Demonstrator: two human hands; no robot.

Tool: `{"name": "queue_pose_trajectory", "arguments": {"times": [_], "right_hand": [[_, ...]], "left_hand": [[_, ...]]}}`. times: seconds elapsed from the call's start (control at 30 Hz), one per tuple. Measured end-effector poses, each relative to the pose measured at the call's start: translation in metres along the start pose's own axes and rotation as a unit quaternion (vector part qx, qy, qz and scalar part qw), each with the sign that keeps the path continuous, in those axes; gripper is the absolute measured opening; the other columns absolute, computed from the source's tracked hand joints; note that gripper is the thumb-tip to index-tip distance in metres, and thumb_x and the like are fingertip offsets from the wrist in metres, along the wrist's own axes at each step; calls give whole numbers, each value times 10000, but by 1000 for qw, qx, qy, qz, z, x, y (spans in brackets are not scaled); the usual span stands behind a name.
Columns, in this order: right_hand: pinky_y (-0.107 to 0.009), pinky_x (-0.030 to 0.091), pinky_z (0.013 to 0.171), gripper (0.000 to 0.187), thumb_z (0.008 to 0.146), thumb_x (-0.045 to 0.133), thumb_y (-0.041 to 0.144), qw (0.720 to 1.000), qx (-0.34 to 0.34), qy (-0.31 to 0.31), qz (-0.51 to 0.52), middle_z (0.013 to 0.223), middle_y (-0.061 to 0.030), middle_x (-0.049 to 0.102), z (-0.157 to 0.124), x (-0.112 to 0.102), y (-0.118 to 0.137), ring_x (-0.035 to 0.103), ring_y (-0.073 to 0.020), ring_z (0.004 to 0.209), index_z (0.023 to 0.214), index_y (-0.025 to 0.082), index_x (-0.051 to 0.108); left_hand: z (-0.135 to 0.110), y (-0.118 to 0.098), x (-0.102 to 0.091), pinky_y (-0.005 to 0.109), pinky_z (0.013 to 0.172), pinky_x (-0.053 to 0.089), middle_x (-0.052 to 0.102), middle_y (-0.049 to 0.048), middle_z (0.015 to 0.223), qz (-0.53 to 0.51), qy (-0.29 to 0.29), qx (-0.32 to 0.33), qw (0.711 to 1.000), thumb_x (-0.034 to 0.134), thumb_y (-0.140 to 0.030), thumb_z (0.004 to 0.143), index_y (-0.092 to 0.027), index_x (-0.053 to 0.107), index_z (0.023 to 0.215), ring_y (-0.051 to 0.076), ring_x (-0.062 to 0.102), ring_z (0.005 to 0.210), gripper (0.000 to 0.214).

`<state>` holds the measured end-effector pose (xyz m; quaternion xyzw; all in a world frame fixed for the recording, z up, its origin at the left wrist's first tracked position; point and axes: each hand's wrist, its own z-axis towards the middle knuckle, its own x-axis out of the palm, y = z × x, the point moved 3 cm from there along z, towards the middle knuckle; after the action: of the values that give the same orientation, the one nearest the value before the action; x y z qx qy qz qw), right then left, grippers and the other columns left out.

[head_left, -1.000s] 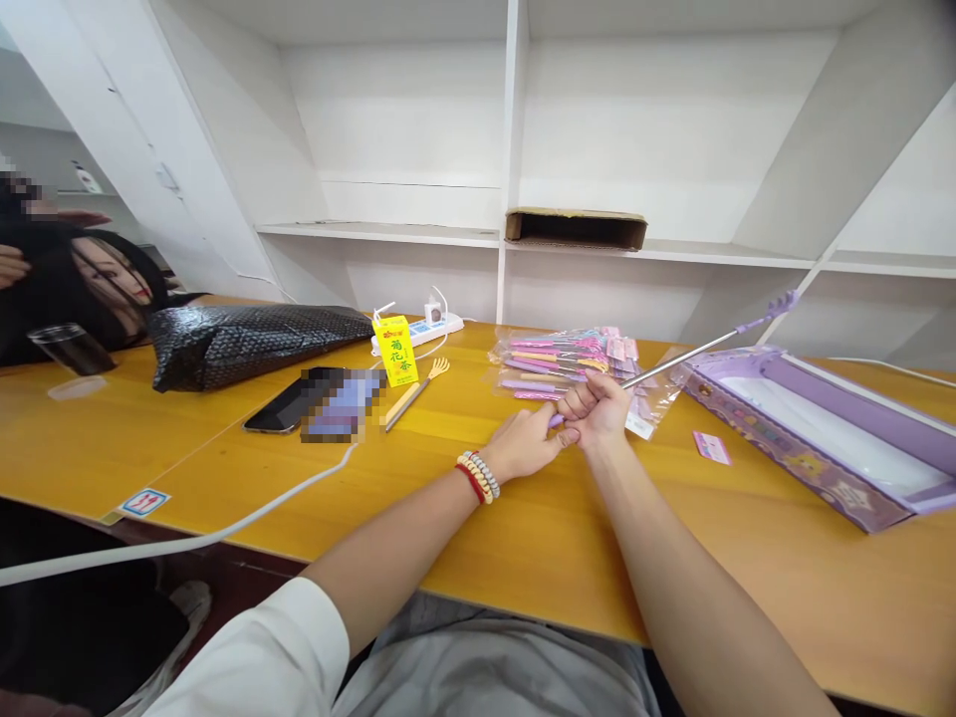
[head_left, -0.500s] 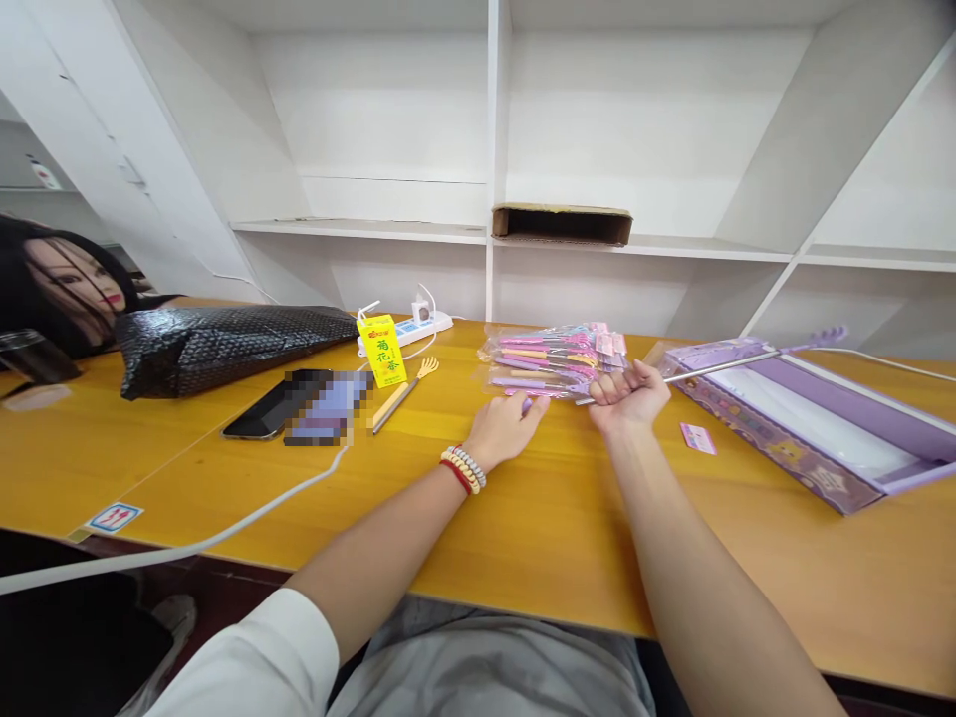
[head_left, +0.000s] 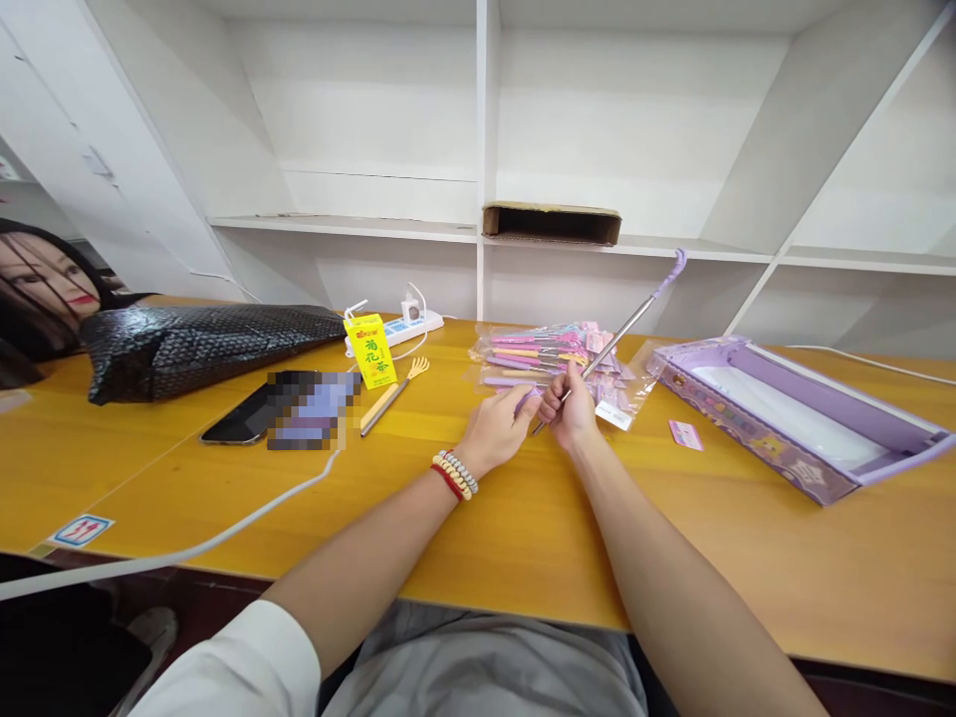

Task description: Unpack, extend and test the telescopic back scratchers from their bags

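Note:
My right hand (head_left: 574, 408) is closed around the metal rod of an extended telescopic back scratcher (head_left: 623, 334), whose purple claw points up and away to the right. The rod's thin lower end sticks out below my fingers, near my left hand. A purple handle (head_left: 527, 399) shows between the thumb and fingers of my left hand (head_left: 497, 428), which is closed on it; most of it is hidden. Just beyond both hands lie several back scratchers in clear plastic packs (head_left: 534, 354). An empty-looking clear bag (head_left: 623, 403) with a white label rests beside my right hand.
At the right is an open purple display box (head_left: 829, 483), with a small pink card (head_left: 685, 435) near it. Leftward lie a yellow back scratcher (head_left: 395, 396), a yellow drink carton (head_left: 373, 351), a power strip (head_left: 403, 334), phones (head_left: 239, 408) and a black bubble-wrap bag (head_left: 201, 349).
My right hand has moved left toward my left hand, and the back scratcher has swung from nearly level to steeply raised. The clear bag with the label has come into sight.

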<state>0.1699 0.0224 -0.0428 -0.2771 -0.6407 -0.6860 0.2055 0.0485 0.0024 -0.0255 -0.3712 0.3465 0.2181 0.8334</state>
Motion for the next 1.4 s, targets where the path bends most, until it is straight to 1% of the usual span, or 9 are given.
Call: {"name": "queue_pose_trajectory", "arguments": {"times": [0.1,0.23,0.4,0.5,0.7,0.97,1.2,1.3,1.4], "right_hand": [[-192,192,321,528,732,500,642,1000,-29,4,6,370,75,281,-3,5,5,253,-65,309,530,192,311],[-198,200,331,551,756,437,659,994,-80,19,74,382,73,242,-8,7,19,232,-64,316,515,190,277],[-206,200,341,569,786,343,668,985,-107,-8,134,398,65,203,-7,-3,29,208,-67,330,502,185,242],[-210,198,343,562,795,332,659,984,-98,-7,146,402,64,196,-6,-5,28,202,-70,335,503,187,249],[-211,151,332,569,826,302,636,981,-76,27,175,393,60,190,-7,-2,24,165,-67,322,487,182,249],[-210,136,318,578,802,363,649,978,-71,33,191,385,63,192,-5,-3,22,174,-64,310,483,181,247],[-209,141,301,565,846,300,608,978,-66,29,193,383,61,192,-6,-2,24,179,-63,296,480,183,237],[-209,145,299,566,843,301,615,978,-74,25,191,382,62,195,-7,-1,24,181,-63,294,480,185,235],[-208,134,298,563,841,308,611,979,-74,12,192,379,63,189,-7,-1,23,167,-62,293,481,186,233]], "left_hand": [[-1,1,1,267,666,389,651,23,839,45,31,-28,998,281,-480,896,-244,587,960,172,585,766,392],[-1,4,3,281,604,362,636,44,740,94,55,-63,992,270,-566,864,-226,605,820,195,586,706,480],[-2,5,4,289,572,338,615,56,696,107,77,-57,990,195,-620,850,-212,580,753,202,575,661,569],[-2,4,5,289,571,334,616,56,714,105,91,-46,989,180,-616,853,-208,568,767,203,575,668,570],[-4,3,7,291,594,340,619,57,753,105,98,-25,989,215,-566,874,-204,554,831,201,575,686,498],[-6,-4,6,287,612,355,630,57,793,105,104,-3,989,213,-512,897,-203,529,844,201,586,722,445],[-7,-8,6,288,612,372,634,67,810,89,115,-24,989,235,-488,902,-197,513,897,213,603,741,402],[-9,-8,9,284,591,367,633,76,796,76,115,-36,990,206,-480,908,-194,492,954,217,603,717,407],[-10,-7,13,283,585,369,635,86,808,76,119,-43,989,173,-487,910,-195,490,957,219,604,710,434]]}}
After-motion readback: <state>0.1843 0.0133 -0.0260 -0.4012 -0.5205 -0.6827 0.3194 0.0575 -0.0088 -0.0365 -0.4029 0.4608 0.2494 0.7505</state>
